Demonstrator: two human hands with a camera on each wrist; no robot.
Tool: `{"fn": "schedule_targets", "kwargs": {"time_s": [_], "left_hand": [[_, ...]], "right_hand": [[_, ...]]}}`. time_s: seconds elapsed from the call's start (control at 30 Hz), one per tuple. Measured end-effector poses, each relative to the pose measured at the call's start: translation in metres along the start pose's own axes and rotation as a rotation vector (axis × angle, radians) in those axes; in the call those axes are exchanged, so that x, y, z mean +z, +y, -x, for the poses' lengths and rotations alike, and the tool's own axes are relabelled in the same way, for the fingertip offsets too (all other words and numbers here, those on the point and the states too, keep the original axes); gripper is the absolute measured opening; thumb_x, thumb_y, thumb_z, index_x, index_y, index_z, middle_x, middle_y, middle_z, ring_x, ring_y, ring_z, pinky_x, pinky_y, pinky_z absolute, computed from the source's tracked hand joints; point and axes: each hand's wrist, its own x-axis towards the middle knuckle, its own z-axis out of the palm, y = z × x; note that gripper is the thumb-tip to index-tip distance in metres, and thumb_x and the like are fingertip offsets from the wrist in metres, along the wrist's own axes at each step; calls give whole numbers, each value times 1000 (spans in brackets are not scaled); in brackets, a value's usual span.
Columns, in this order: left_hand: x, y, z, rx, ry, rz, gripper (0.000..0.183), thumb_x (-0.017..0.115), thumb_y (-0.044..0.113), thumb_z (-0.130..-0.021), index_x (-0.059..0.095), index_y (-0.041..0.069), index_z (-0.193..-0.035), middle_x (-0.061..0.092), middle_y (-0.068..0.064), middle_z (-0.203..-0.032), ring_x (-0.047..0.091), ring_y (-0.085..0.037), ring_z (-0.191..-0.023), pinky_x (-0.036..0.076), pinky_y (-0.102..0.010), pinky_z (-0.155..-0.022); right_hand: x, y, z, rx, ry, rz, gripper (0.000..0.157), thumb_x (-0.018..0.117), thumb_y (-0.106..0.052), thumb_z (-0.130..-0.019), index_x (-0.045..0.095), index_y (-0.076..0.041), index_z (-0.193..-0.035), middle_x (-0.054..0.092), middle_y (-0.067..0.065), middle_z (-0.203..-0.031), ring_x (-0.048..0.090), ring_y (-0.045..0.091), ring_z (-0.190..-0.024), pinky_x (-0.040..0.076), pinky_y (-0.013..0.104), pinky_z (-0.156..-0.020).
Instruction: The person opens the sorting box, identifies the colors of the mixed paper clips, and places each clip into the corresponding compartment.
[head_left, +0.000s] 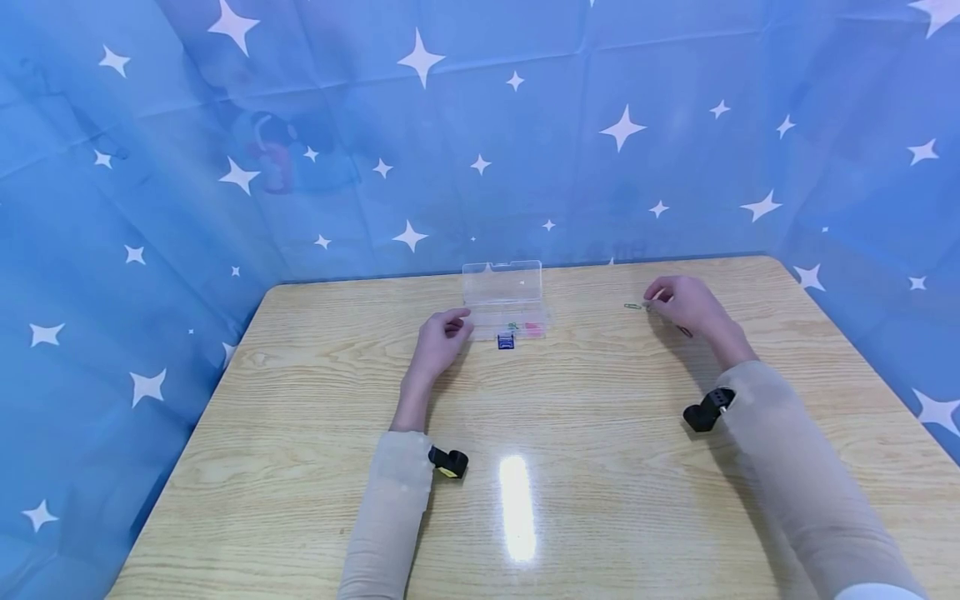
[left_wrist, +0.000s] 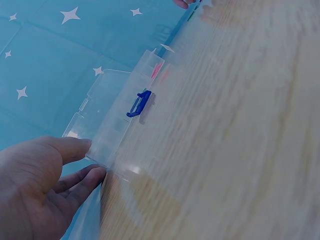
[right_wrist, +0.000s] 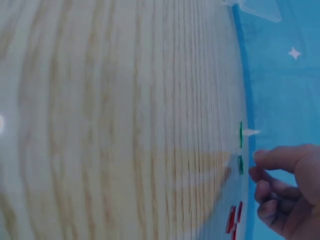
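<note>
Blue cloth [head_left: 420, 125] printed with white stars hangs behind a wood-grain table [head_left: 300, 467]. Two pale sleeves [head_left: 795, 450] reach across it. Near the far edge stands a clear plastic box [head_left: 487, 320], its lid raised, with pink pieces [head_left: 533, 328] and green pieces [head_left: 513, 326] inside towards its right end.

The left hand [head_left: 441, 340] has its grip clamped on the box's left end, thumb on one side and fingers on the other. The right hand [head_left: 686, 303] is well apart from the box; its grip looks slightly parted, thumb and forefinger tips beside a green clip [right_wrist: 240, 165]. Whether they touch it, I cannot tell.

A small blue piece [head_left: 506, 342] sits at the box's front side. Red clips [right_wrist: 231, 219] lie near the right hand, and another green clip [right_wrist: 240, 134] lies just beyond the first.

The step in hand looks like picking up a loose clip while the box is steadied; the next move calls for a fine fingertip pinch, flat against the wood.
</note>
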Motion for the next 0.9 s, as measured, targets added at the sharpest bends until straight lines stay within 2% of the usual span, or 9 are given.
{"fn": "schedule_targets", "kwargs": {"time_s": [0.23,0.4,0.57,0.8,0.9], "left_hand": [[-1,1,1,2,0,3,33,62,12,-102,64,-1,-132,63,-18,-116,61,-29,-109,53,-37,-97],[-1,1,1,-4,2,-4,33,62,13,-102,64,0,-133,63,-17,-117,61,-29,-110,52,-37,-98],[0,1,1,-5,3,-11,33,62,13,-102,64,1,-133,63,-17,-117,61,-28,-110,52,-37,-98],[1,0,1,3,7,-8,33,62,12,-102,64,1,-133,64,-17,-117,61,-28,-110,53,-38,-97],[1,0,1,0,10,-7,33,62,13,-102,65,1,-132,63,-17,-117,61,-28,-110,53,-38,-97]], "right_hand": [[-1,5,-1,-9,-11,45,21,55,-6,-99,66,1,-114,66,28,-102,44,18,-38,43,34,-43],[-1,8,-1,-1,-14,58,19,56,-7,-99,66,3,-112,66,27,-101,47,20,-41,45,35,-49],[-2,10,0,4,-23,57,19,57,-8,-100,66,6,-110,66,18,-89,49,21,-45,46,36,-55],[-2,11,3,40,-42,38,21,56,-11,-101,64,7,-108,63,14,-83,52,21,-56,45,36,-56],[-3,12,4,43,-47,30,21,56,-12,-101,64,7,-107,63,12,-79,52,21,-55,45,36,-55]]}}
